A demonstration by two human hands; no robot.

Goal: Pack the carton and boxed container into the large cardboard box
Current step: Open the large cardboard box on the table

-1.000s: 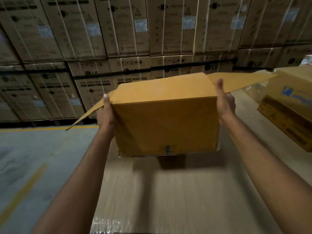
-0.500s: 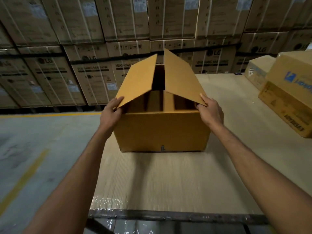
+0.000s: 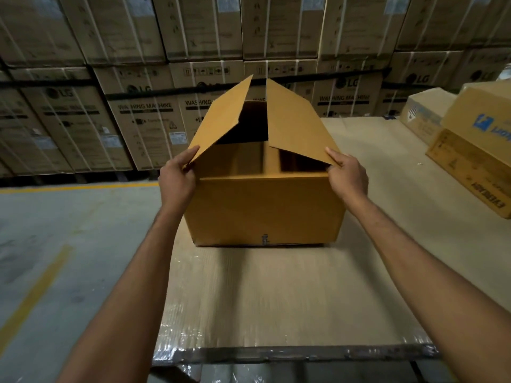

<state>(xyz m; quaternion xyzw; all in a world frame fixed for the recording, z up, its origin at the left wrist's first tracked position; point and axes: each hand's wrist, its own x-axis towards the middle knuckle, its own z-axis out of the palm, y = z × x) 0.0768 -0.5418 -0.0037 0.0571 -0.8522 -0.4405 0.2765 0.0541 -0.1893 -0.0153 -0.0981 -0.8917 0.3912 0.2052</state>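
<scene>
The box (image 3: pixel 262 208) sits on the counter (image 3: pixel 276 299) between both hands, its two top flaps tilted up with a dark gap between them. I cannot tell what is inside. The left hand (image 3: pixel 177 181) has its fingers (image 3: pixel 190 154) pinched on the left flap (image 3: pixel 221 120) at its near corner. The right hand (image 3: pixel 348 178) pinches the right flap (image 3: pixel 296 128) the same way. Bare counter lies nearer than the fingers, and cartons (image 3: pixel 470 150) stand to their right.

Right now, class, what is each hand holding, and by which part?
Both hold the large cardboard box by its top flaps: the left hand pinches the left flap at its near corner, the right hand the right flap at its near corner.
</scene>
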